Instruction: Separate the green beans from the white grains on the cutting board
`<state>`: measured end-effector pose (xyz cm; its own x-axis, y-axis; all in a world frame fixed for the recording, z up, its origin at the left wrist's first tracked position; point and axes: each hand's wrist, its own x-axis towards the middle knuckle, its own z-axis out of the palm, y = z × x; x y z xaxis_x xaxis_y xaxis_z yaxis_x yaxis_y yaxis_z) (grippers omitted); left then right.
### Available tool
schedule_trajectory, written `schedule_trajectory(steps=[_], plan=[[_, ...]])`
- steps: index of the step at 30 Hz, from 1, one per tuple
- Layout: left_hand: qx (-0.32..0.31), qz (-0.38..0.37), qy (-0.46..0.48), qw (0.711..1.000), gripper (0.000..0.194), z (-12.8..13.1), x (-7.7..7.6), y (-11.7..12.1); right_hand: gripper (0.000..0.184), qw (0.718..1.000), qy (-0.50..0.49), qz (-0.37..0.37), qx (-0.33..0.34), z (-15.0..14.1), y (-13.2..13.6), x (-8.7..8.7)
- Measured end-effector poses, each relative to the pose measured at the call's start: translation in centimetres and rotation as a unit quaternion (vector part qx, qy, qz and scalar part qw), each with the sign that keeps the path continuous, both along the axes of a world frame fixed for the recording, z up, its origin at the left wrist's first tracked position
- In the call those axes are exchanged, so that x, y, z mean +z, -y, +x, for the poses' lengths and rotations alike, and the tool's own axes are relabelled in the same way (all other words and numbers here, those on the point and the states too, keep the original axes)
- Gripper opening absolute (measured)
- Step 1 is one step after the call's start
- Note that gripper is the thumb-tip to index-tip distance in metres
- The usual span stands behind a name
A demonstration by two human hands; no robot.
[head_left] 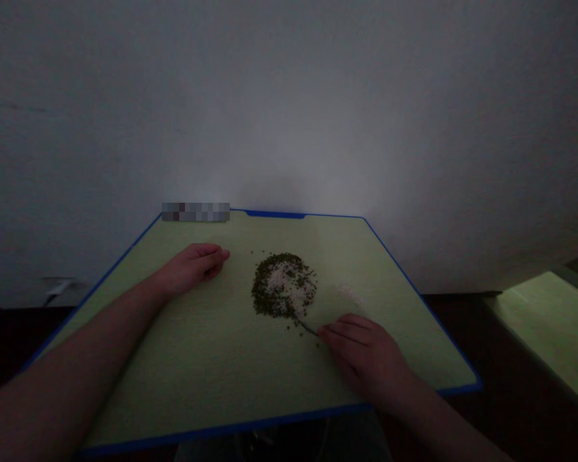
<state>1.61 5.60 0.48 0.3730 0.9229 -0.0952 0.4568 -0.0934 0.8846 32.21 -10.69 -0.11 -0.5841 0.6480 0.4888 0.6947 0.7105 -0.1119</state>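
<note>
On the pale yellow-green table lies a round pile of small green beans (264,298) mixed with whitish grains (289,282) that look like rice. My right hand (366,353), to the near right of the pile, pinches the handle of a thin utensil (308,328). The utensil's far end reaches into the pile's near edge, so its tip is hidden and its kind does not show. My left hand (197,264) rests on the table left of the pile, loosely closed and apart from it. Nothing shows in its curled fingers.
The table (212,378) has a blue edge and stands against a grey wall (289,115). A thin scatter of whitish grains (350,295) lies right of the pile. A blurred-out strip (195,212) covers the far left corner. Another yellow-green surface (549,321) is at the right.
</note>
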Motion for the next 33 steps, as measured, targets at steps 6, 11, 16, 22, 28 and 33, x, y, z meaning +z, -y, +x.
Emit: schedule_trajectory(steps=[6,11,16,22,28,33], plan=[[-0.01,0.013,0.007,1.0,0.036,-0.18,-0.29,-0.2,0.033,1.0,0.002,-0.023,0.01,0.01,0.24,0.05],[-0.007,0.006,0.002,1.0,0.036,-0.13,-0.24,-0.15,0.03,1.0,0.007,-0.015,0.005,0.15,0.07,-0.05],[-0.003,0.0,0.006,1.0,0.035,-0.05,-0.16,-0.12,0.033,1.0,0.0,-0.022,0.018,0.03,0.32,0.46],[-0.004,0.006,0.004,1.0,0.035,-0.11,-0.26,-0.21,0.032,1.0,-0.007,-0.012,0.014,0.02,0.58,0.75],[0.003,0.0,0.006,1.0,0.036,-0.02,-0.2,-0.09,0.031,1.0,-0.002,-0.02,0.024,-0.45,0.29,0.52],[0.004,-0.005,0.011,1.0,0.035,0.09,-0.07,-0.01,0.032,1.0,0.01,-0.017,0.007,-0.61,0.46,0.39]])
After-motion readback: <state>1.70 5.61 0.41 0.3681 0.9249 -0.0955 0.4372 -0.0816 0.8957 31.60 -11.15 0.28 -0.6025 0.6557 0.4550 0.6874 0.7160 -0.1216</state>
